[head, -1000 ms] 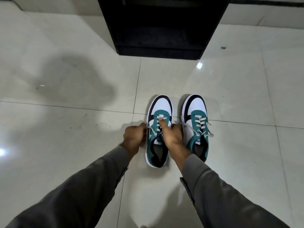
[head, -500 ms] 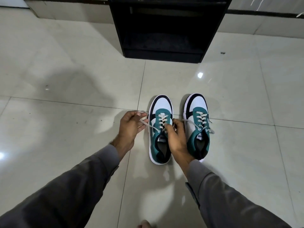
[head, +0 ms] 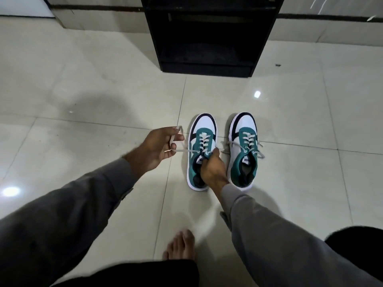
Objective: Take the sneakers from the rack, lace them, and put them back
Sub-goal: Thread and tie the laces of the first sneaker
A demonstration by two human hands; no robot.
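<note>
Two teal, white and black sneakers stand side by side on the tiled floor, toes pointing away from me. My left hand [head: 154, 149] is out to the left of the left sneaker [head: 201, 150] and pinches the free end of its white lace [head: 186, 151], which runs taut from the top eyelet. My right hand [head: 211, 166] presses down on the tongue and collar of that sneaker, fingers at the top eyelets. The right sneaker [head: 244, 148] stands untouched, its lace ends loose on both sides.
A black shoe rack [head: 207, 38] stands on the floor straight ahead, beyond the sneakers, with dark shelves. My bare foot [head: 181, 245] and dark trouser legs sit at the bottom of the view. Glossy beige tiles stretch all around.
My left hand has moved left and away from the left sneaker, drawing the lace out. My right hand has slid from the laces down onto the tongue and collar. The view has tilted down.
</note>
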